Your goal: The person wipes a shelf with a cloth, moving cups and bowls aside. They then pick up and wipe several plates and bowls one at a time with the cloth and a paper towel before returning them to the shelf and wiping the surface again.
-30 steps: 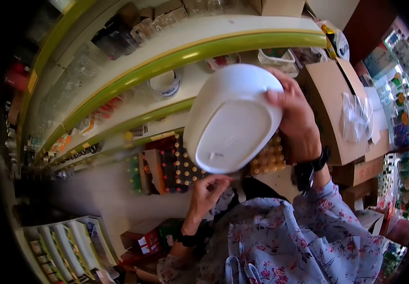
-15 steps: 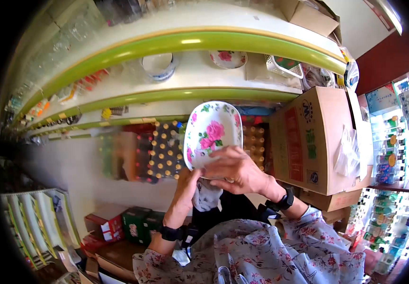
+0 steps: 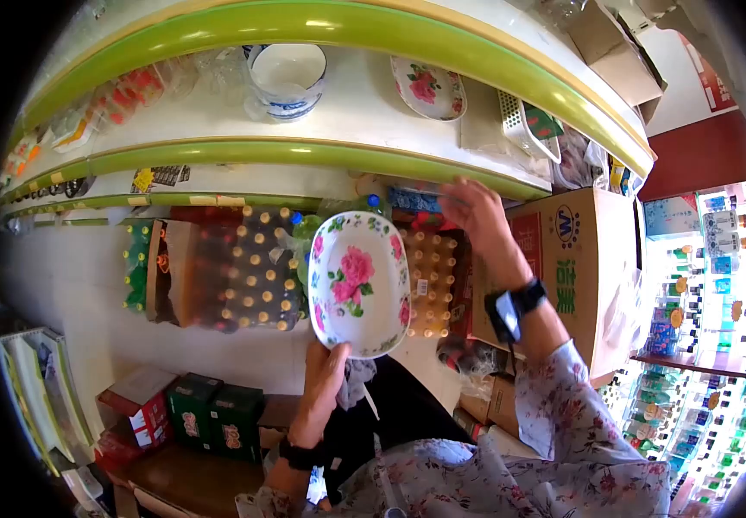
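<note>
My left hand [image 3: 325, 380] grips the near end of a white oval dish [image 3: 373, 302] with pink roses, its thumb over the rim. A grey cloth [image 3: 356, 382] hangs under the dish at that hand. Off to the right, my right hand [image 3: 475, 210] is raised near the edge of the lower shelf, away from the dish, blurred, with its fingers extended and nothing visible in it. On the shelf above lies another rose-patterned dish [image 3: 429, 89], with white and blue stacked bowls [image 3: 287, 78] to its left.
Green-edged shelves [image 3: 304, 154] span the front. A large cardboard box [image 3: 563, 259] stands at the right, beside a white basket [image 3: 524, 129] on the shelf. Capped bottles [image 3: 261, 268] stand below. Green boxes [image 3: 235, 419] and a red box [image 3: 137, 399] are at the lower left.
My right hand has left the dish and moved up and right towards the shelf. My left hand still holds the dish, now fully seen. The view has shifted, so the shelves appear higher.
</note>
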Demonstrator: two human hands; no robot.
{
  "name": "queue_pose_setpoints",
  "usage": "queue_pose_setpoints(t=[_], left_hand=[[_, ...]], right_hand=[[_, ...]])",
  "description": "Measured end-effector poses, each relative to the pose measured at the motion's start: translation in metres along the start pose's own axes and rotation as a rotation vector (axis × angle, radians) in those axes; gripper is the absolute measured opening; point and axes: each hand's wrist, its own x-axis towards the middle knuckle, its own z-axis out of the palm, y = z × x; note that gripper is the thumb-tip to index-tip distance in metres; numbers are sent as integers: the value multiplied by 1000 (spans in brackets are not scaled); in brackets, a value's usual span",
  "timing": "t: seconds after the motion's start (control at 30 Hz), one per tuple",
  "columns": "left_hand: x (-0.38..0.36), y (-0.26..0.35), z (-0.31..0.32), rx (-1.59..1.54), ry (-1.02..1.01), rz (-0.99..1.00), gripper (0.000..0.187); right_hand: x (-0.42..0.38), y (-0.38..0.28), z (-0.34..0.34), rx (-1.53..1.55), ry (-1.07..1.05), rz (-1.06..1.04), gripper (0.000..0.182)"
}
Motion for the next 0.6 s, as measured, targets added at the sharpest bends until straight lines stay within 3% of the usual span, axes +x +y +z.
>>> queue_pose_setpoints(t=[0.1, 0.2, 0.3, 0.33, 0.43, 0.6], left_hand=[[-8, 4, -6, -127, 123, -92, 28], [-16, -2, -30, -85, 87, -144, 24], [-21, 0, -52, -68, 87, -176, 21], [-23, -4, -56, -60, 126, -155, 21], [-26, -24, -72, 16, 216, -63, 24], [-28, -16, -80, -6, 222, -150, 31]], right_hand=[[68, -13, 6, -16, 42, 68, 37], [106, -5, -3, -209, -251, -556, 38], [158, -27, 2, -32, -116, -142, 36], [172, -25, -1, 78, -141, -91, 29], [201, -12, -23, -1274, -145, -913, 19], [176, -4, -28, -1079, -71, -1032, 17]])
